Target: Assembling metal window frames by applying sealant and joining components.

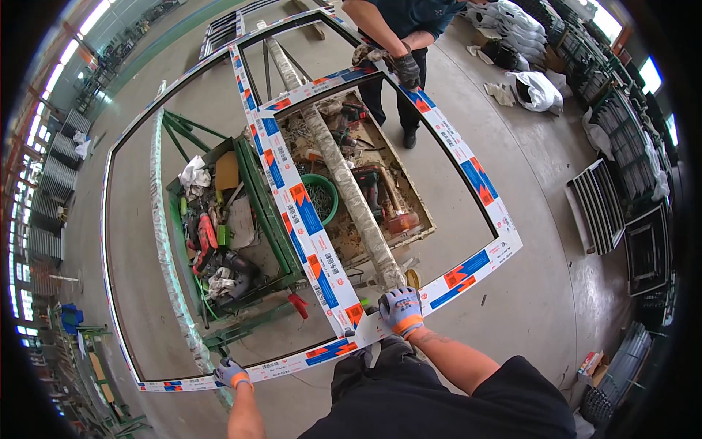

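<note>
A large window frame (296, 201) wrapped in white film with blue and orange marks lies flat across stands in front of me. My left hand (232, 373), in a grey and orange glove, grips the frame's near rail at the lower left. My right hand (401, 310), gloved the same, is closed on the near rail where the smaller inner frame (477, 179) meets it. At the far side, another person in dark clothes holds the frame's far rail with a gloved hand (406, 69).
Under the frame stand a green tool cart (274, 219) full of tools and rags, a wooden tray (420, 233) with drills and a green bowl (322, 197) of screws. Stacked frames (603, 205) and white bags (537, 89) lie at the right.
</note>
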A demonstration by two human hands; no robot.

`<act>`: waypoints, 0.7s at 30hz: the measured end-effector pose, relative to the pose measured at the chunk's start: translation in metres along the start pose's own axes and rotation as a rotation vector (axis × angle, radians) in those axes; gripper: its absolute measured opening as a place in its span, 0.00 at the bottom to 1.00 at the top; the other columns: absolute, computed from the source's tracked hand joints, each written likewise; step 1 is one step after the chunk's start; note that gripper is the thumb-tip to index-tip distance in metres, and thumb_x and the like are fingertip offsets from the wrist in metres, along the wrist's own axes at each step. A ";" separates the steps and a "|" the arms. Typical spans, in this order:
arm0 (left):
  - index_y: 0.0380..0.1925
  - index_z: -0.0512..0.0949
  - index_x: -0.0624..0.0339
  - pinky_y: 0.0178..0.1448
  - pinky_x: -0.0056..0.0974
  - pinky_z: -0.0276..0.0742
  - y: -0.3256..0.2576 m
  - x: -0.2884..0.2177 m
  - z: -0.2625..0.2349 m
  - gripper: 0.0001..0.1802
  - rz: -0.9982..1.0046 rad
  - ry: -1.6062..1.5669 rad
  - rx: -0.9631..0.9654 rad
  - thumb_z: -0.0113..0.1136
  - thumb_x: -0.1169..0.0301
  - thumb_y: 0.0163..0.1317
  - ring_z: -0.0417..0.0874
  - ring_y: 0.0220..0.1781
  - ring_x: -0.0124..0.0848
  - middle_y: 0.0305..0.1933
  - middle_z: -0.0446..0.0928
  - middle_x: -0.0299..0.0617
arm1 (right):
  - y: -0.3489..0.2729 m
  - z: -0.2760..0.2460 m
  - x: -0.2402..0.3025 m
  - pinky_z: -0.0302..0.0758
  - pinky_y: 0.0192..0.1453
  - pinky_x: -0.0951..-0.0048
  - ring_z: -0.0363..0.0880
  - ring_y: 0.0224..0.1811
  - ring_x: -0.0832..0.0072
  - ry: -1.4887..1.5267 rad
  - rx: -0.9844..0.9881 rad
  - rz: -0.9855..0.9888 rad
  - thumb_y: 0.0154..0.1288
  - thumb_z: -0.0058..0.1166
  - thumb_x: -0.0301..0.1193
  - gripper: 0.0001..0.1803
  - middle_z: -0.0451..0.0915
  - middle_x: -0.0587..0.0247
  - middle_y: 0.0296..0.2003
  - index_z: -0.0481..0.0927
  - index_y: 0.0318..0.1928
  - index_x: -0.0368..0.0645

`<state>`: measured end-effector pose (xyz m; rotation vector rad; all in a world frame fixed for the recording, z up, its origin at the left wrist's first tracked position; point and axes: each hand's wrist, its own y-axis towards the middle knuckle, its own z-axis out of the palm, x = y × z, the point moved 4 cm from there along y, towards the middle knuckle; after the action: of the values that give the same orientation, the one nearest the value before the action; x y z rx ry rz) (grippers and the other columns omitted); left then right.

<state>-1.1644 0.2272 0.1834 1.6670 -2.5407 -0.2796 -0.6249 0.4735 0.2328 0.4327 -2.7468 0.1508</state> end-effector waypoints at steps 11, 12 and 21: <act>0.33 0.83 0.55 0.61 0.49 0.68 -0.002 -0.010 -0.009 0.09 0.025 -0.013 0.047 0.62 0.64 0.55 0.77 0.48 0.51 0.37 0.81 0.51 | 0.000 -0.001 -0.001 0.68 0.51 0.57 0.78 0.43 0.61 0.000 0.008 0.014 0.58 0.56 0.42 0.12 0.81 0.59 0.35 0.80 0.33 0.47; 0.33 0.83 0.55 0.61 0.49 0.68 -0.003 -0.011 -0.010 0.09 0.027 -0.013 0.047 0.62 0.64 0.55 0.77 0.48 0.51 0.37 0.81 0.51 | 0.000 -0.001 -0.001 0.68 0.51 0.57 0.78 0.43 0.61 0.005 0.011 0.018 0.58 0.56 0.42 0.12 0.81 0.59 0.35 0.80 0.33 0.47; 0.37 0.82 0.56 0.61 0.49 0.67 0.001 -0.001 -0.002 0.12 0.035 0.005 0.070 0.63 0.63 0.56 0.75 0.52 0.50 0.40 0.81 0.51 | 0.000 -0.001 0.000 0.68 0.52 0.57 0.77 0.44 0.61 0.002 0.032 0.011 0.58 0.56 0.42 0.13 0.81 0.60 0.36 0.81 0.34 0.47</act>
<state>-1.1647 0.2283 0.1858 1.6418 -2.6018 -0.1853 -0.6247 0.4741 0.2338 0.4262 -2.7481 0.1978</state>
